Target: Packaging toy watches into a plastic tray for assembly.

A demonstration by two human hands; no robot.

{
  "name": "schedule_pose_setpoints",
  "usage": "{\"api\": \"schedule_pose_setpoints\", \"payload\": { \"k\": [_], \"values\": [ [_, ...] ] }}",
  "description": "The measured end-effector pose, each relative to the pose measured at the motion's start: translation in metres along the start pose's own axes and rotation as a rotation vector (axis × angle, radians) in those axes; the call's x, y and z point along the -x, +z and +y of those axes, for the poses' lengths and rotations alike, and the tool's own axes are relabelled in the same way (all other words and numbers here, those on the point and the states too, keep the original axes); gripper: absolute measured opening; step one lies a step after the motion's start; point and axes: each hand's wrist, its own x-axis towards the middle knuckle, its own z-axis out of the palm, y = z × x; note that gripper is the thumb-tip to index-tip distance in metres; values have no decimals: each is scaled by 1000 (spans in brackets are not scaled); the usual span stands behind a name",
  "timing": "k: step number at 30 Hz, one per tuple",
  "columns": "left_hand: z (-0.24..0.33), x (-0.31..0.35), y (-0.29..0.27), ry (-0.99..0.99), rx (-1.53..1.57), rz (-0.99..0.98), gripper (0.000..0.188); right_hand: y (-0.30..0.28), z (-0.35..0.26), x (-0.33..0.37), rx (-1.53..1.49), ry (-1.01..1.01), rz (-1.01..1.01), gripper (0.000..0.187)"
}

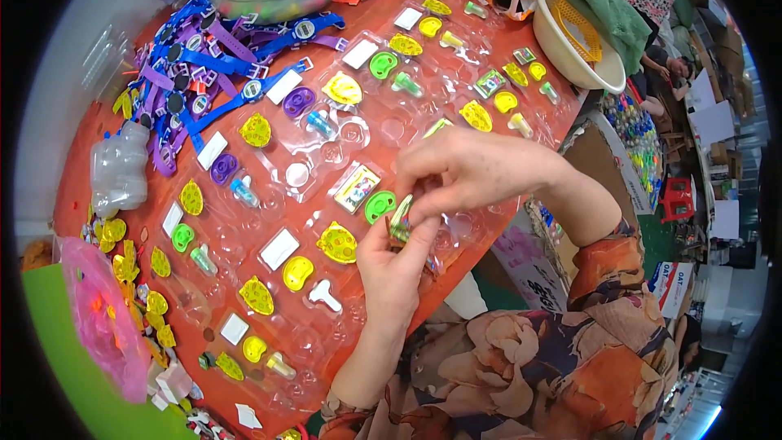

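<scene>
My left hand (389,265) and my right hand (468,169) meet above the clear plastic trays at the near right of the red table. Thumb and fingers of both are pinched on a small printed card-like piece (401,224) in green and white, partly hidden by the fingers. Just left of it, in a tray, lie a green ring-shaped toy (380,207) and a small picture box (357,189). A yellow patterned toy piece (336,243) sits near my left wrist, with a white T-shaped piece (325,296) below it.
Rows of clear trays hold yellow, purple and green toy parts. Blue and purple toy watches (195,73) are heaped at the far left, below a grey basin (277,2) of small coloured tubes. A cream basin (544,41) stands at the far right; a pink bag (102,318) lies left.
</scene>
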Motion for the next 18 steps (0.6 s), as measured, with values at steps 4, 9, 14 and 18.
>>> {"api": "schedule_pose_setpoints", "payload": {
  "k": [4,9,14,18],
  "values": [
    [13,-3,1,37,-81,49,13,-12,9,6,143,-230,175,12],
    [33,15,-13,22,-2,124,12,-26,16,-4,-402,107,270,14],
    [50,28,-29,38,-1,104,9,-99,92,-31,-1,7,917,22],
    [52,36,-44,78,-74,137,8,-126,134,-60,483,40,1198,18]
  ]
}}
